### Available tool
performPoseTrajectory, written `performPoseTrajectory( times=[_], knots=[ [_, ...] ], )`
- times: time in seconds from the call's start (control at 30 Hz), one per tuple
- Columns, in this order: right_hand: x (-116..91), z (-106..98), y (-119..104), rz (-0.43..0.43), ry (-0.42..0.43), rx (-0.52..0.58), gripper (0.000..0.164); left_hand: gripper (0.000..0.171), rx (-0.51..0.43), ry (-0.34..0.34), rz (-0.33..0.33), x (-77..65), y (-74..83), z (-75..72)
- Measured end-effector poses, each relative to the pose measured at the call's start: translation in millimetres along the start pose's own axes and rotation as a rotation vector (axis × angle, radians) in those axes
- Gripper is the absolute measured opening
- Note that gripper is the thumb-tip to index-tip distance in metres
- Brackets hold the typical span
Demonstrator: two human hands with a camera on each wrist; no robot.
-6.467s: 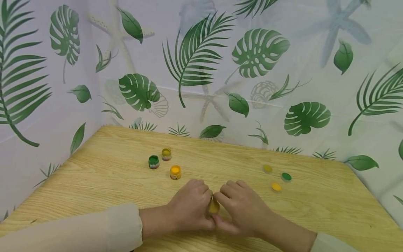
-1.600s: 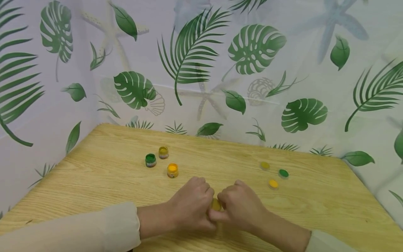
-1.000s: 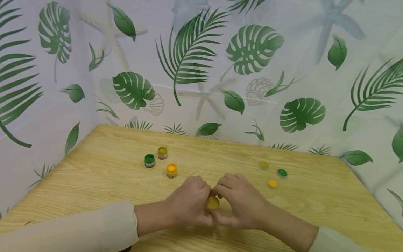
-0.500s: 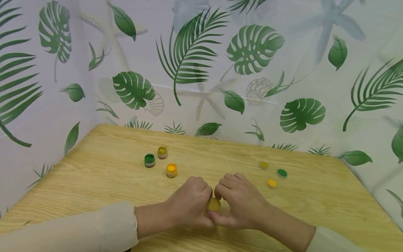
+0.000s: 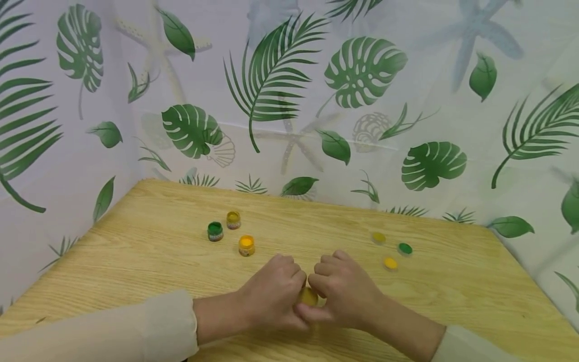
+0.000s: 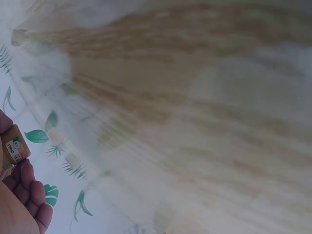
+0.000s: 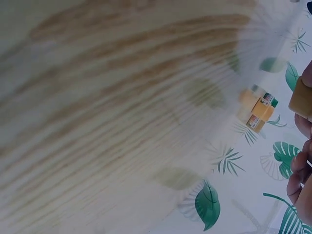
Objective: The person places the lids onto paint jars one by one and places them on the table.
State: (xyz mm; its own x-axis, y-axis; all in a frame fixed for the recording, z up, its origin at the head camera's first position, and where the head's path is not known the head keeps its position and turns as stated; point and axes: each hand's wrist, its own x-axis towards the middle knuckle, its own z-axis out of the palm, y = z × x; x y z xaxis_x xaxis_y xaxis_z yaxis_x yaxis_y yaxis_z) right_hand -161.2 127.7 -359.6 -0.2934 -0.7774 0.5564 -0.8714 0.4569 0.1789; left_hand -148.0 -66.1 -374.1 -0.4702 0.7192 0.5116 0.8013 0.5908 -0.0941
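Between both hands, near the front of the table, is a small ochre-yellow paint jar [image 5: 309, 297]. My left hand [image 5: 273, 292] grips it from the left side, fingers curled. My right hand [image 5: 346, 291] pinches its top from the right, with the thumb across the near side and bent fingers on the far side. The label of the jar [image 6: 16, 146] faces out beside the left fingers in the left wrist view. A smooth ochre side of the jar [image 7: 302, 100] shows at the edge of the right wrist view. Fingers hide much of the jar.
Beyond the left hand stand three uncovered paint jars: green [image 5: 215, 231], olive-yellow [image 5: 233, 219] and orange-yellow [image 5: 246, 245]. Three lids lie at the right: olive [image 5: 378, 238], green [image 5: 405, 249] and yellow [image 5: 390, 263]. A leaf-patterned cloth [image 5: 289, 100] backs the wooden table [image 5: 149, 241].
Both hands stay at the jar throughout. My right fingers spread around its top half a second ago, and have now turned and closed in, covering more of it. The other jars and lids stay put.
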Motion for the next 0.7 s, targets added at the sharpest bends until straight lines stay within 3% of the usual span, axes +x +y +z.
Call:
performPoseTrajectory(
  times=[0.27,0.47,0.7],
  knots=[
    [-14.8,7.0,-1.2,0.051,-0.064,-0.006,0.044,0.034,-0.045,-0.062,-0.032,-2.9,-2.0,4.8],
    [-19.6,13.5,-0.4,0.073,-0.073,-0.015,0.044,0.034,-0.04,-0.054,-0.032,-3.0,-4.5,9.7],
    [-20.6,16.7,3.4,-0.004,-0.044,-0.04,0.035,0.04,-0.023,-0.059,-0.031,-3.6,-6.5,12.2]
  ],
)
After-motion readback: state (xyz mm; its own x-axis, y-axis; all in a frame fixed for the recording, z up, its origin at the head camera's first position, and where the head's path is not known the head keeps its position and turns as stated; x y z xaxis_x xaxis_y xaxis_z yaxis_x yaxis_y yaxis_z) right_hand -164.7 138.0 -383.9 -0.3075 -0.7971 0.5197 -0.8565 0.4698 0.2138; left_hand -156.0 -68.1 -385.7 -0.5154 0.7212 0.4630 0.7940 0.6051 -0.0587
